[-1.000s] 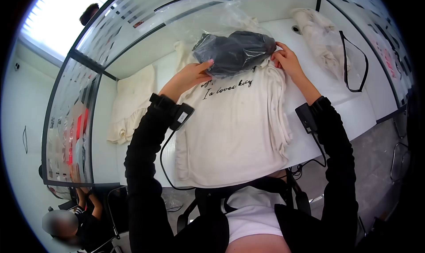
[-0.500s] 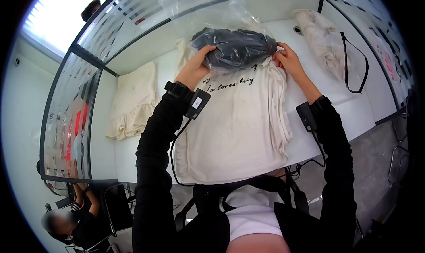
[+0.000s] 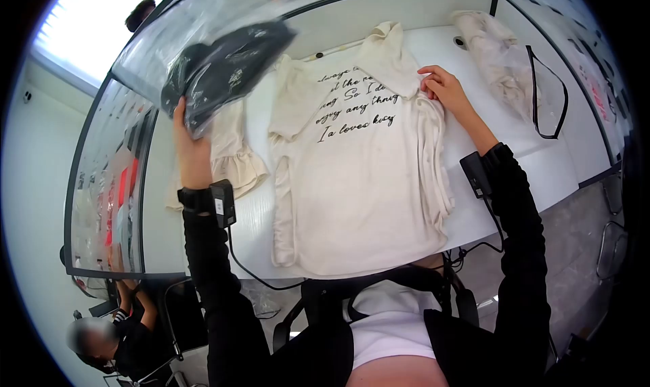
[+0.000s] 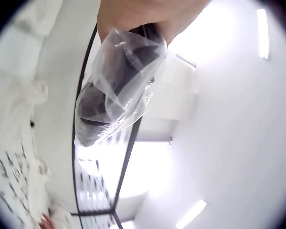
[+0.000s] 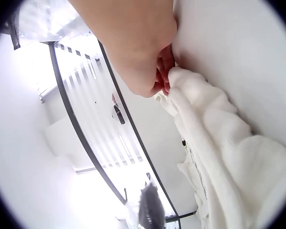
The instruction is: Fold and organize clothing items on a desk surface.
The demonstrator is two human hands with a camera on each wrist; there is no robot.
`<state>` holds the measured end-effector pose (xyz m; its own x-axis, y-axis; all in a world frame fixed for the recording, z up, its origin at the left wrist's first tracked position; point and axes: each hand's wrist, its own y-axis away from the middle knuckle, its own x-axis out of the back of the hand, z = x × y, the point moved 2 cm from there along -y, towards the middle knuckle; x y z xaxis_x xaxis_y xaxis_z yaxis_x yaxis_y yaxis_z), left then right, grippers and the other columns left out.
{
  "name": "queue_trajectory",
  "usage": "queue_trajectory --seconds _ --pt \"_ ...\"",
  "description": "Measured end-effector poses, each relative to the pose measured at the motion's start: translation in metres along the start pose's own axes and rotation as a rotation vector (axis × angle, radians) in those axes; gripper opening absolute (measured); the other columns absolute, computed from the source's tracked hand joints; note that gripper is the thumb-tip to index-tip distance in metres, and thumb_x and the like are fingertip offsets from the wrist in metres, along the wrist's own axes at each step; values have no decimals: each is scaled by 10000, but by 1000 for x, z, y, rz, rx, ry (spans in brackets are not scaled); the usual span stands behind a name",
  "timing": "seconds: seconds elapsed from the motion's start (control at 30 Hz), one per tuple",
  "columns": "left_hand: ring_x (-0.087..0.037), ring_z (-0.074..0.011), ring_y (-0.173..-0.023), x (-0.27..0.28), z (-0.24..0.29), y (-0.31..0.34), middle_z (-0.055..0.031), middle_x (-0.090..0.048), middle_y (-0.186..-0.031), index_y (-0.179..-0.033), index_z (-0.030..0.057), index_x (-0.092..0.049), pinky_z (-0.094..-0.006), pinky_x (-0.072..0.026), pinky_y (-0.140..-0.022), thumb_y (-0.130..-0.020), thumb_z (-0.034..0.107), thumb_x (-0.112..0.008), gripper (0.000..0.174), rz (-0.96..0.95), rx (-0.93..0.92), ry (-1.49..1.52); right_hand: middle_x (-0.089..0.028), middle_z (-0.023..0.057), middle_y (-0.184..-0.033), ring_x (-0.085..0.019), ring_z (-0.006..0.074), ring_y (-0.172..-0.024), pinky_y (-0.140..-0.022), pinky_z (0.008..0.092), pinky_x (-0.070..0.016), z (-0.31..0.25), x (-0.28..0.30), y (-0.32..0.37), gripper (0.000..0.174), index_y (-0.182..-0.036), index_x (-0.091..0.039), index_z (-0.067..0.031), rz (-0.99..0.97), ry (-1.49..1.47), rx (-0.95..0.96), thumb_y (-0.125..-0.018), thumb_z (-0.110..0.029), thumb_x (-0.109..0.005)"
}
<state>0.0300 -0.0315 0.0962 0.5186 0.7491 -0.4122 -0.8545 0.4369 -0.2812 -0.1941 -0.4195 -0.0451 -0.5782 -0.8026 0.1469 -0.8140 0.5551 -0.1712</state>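
- Clearly, the left hand (image 3: 193,147) holds its grip on a clear bag (image 3: 169,52) with a dark item (image 3: 227,65) inside. Its thumb lies against the bag, near the lower edge.
- The bag is lifted to the left, beyond the shoulder side of the cream shirt (image 3: 359,197), and over part of the ruffled garment (image 3: 237,164).
- The right hand (image 3: 443,89) is at the right edge of the shirt, with bent fingers touching the cloth. I cannot tell if they pinch it.
- The shirt lies on the white table (image 3: 542,164), its black lettering facing up. One sleeve (image 3: 288,93) spreads out on the left, while another part of the cloth crosses some lettering at the upper right.
- About progress, I judge that the bag is clear of the shirt but not yet set down. The shirt's body looks mostly flat; its right side is gathered in folds, so it does not look fully neat.
- At the far right, one more cream garment (image 3: 497,69) lies in clear plastic, beside a black loop (image 3: 563,109).
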Motion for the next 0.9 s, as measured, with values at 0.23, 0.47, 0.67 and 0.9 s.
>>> queue_trajectory --seconds 0.23,0.47,0.67,0.9 --pt "-529 -194 -873 151 -24 7 -113 -573 -931 -1126 -30 -462 -274 -407 -778 -705 6 -577 438 -31 -20 -1496 -570 35 -747 -471 68 -574 -550 192 -416 0 -1 1 240 -1004 -545 -9 -18 -7 -16 -788 -23 -443" --pt "-536 -205 -914 90 -22 -8 -124 -538 -979 -1039 0 -510 -321 -438 -744 -738 92 -590 325 579 -793 -1652 -558 29 -804 -518 76 -603 -554 202 -437 4 13 -4 189 -982 -557 -32 -14 -9 -9 -821 -62 -462" --pt "-512 -172 -1005 38 -78 -61 -118 -537 -1082 -1091 22 -501 -282 -404 -836 -801 94 -550 303 -435 2 -1062 -569 15 -806 -529 69 -645 -563 207 -452 11 30 -18 163 -933 -576 -43 157 45 -90 -808 -40 -470" --pt "-442 -167 -1084 0 -120 -85 -96 -498 -1153 -1225 106 -454 -278 -337 -918 -847 196 -521 394 -651 317 -957 -578 43 -852 -554 96 -770 -633 244 -497 9 28 -22 161 -930 -573 -27 142 79 -29 -797 -15 -483"
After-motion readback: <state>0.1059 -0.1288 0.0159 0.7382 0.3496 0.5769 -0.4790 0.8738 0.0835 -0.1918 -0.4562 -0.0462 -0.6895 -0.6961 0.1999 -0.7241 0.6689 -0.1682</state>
